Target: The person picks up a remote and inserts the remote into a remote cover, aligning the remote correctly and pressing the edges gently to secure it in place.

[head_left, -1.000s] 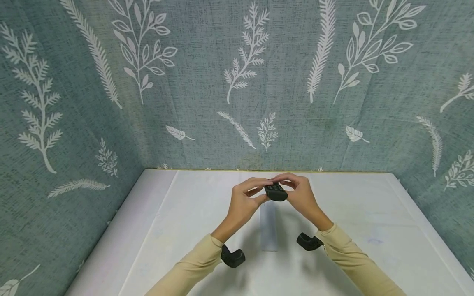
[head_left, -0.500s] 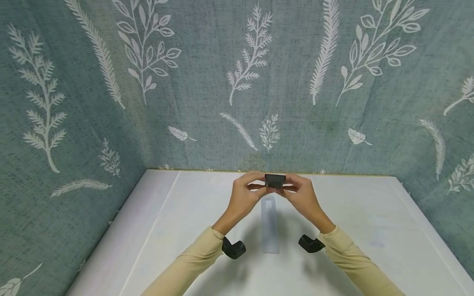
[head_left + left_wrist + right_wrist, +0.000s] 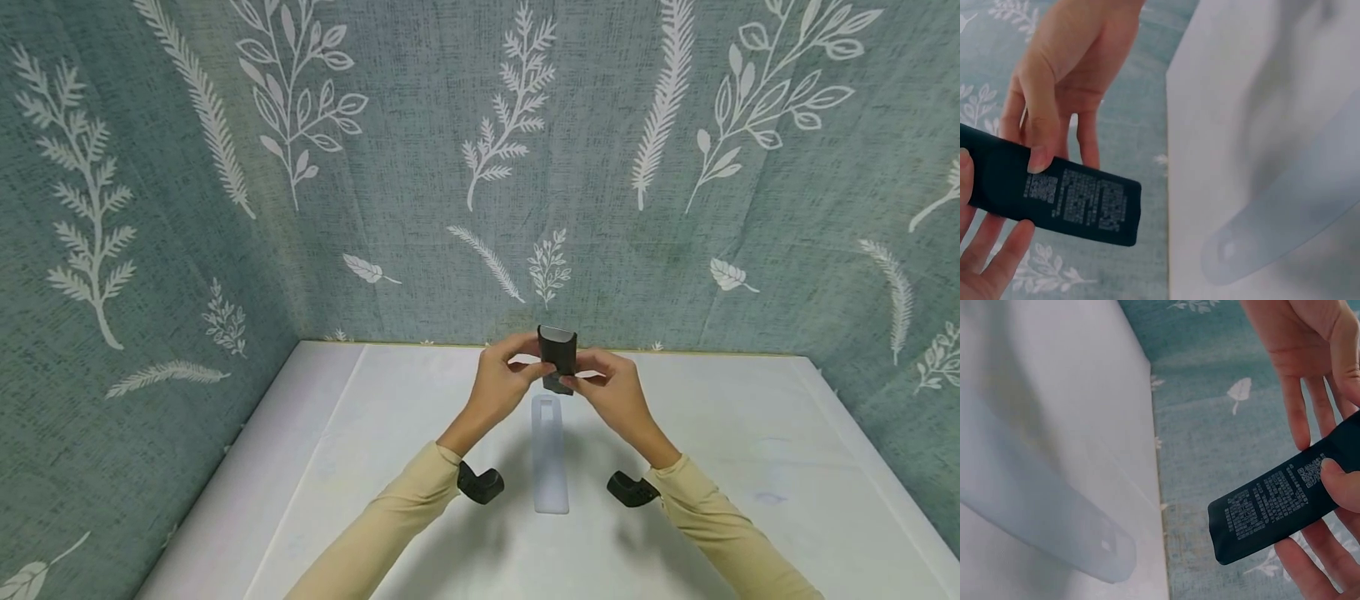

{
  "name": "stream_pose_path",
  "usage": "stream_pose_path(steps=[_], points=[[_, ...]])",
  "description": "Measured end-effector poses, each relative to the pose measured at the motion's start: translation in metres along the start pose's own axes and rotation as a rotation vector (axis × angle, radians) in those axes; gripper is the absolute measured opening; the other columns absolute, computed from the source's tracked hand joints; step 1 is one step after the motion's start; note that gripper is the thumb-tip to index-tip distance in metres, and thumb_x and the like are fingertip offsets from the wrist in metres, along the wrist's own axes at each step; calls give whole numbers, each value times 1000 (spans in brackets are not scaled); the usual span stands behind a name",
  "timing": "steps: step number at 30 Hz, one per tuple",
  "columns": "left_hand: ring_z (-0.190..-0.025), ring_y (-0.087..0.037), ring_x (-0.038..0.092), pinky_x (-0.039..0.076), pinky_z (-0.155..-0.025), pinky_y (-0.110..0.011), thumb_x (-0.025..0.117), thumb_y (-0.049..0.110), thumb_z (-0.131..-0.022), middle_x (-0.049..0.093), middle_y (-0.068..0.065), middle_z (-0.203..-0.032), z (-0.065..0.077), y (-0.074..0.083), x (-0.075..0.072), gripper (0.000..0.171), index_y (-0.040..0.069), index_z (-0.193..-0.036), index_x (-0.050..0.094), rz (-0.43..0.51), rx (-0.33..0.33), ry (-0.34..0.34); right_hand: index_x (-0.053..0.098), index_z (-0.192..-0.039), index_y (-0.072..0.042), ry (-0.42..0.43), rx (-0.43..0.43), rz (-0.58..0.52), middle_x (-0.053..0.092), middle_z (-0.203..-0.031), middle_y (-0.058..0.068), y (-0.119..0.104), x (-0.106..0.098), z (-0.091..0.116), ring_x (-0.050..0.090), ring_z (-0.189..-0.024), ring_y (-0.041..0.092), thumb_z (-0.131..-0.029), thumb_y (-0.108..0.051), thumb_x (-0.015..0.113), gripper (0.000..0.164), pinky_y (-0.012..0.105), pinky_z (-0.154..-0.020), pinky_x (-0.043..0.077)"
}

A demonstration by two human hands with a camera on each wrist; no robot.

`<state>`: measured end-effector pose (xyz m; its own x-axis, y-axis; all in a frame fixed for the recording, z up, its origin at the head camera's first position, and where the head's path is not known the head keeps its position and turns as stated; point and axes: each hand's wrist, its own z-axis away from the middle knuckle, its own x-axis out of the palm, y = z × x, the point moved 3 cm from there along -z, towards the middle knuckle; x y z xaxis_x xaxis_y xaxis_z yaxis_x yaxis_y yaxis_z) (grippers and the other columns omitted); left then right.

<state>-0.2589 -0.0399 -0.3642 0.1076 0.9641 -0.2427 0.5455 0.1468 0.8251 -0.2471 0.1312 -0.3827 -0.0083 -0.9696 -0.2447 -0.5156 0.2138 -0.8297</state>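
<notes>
A black remote control (image 3: 558, 350) is held up above the table between both hands, its back turned up. In the left wrist view, white printed text and a code square show on the back of the remote. My left hand (image 3: 504, 375) pinches the remote's left side, thumb on the back and fingers beneath. On the other side my right hand (image 3: 611, 387) grips it in the same way, as the right wrist view also shows. Below lies a long translucent sleeve (image 3: 550, 467) with a rectangular opening near its far end, flat on the table and apart from both hands.
The white table (image 3: 360, 467) ends at a back edge against patterned blue-green cloth (image 3: 420, 167), which also hangs at the left and right. Dark wrist devices (image 3: 481, 483) sit under both wrists, near the sleeve's two sides.
The remote has been tipped up: its button side faced up a second ago, then its end showed, and now its back. Both hands turned with it; the sleeve stayed in place.
</notes>
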Motion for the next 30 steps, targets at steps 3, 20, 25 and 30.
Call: stream_pose_path(steps=[3, 20, 25, 30], points=[[-93, -19, 65, 56, -75, -27, 74, 2, -80, 68, -9, -95, -3, -3, 1, 41, 6, -119, 65, -4, -20, -7, 67, -102, 8, 0, -3, 11, 66, -94, 23, -10, 0, 1, 66, -84, 28, -77, 11, 72, 25, 26, -67, 57], [-92, -28, 65, 57, -69, -31, 73, 8, -83, 66, -16, -103, -24, -29, 6, 46, 5, -127, 59, 21, -113, 6, 64, -108, 8, 38, 26, 8, 65, -101, 25, 3, 0, -9, 63, -84, 42, -78, 9, 71, 31, 21, -60, 55], [-94, -35, 64, 58, -71, -34, 70, 0, -84, 63, -22, -105, -23, -25, 8, 44, -2, -126, 57, 50, -134, -7, 63, -107, 9, 48, 37, -4, 64, -101, 26, 12, 1, -8, 63, -83, 43, -78, 9, 72, 31, 21, -59, 55], [-94, -34, 64, 59, -70, -36, 71, 4, -83, 64, -21, -106, -27, -53, 13, 46, 1, -127, 57, 72, -155, -9, 64, -106, 10, 61, 61, -9, 64, -99, 27, 22, 2, -7, 63, -81, 44, -77, 10, 72, 30, 22, -59, 55]])
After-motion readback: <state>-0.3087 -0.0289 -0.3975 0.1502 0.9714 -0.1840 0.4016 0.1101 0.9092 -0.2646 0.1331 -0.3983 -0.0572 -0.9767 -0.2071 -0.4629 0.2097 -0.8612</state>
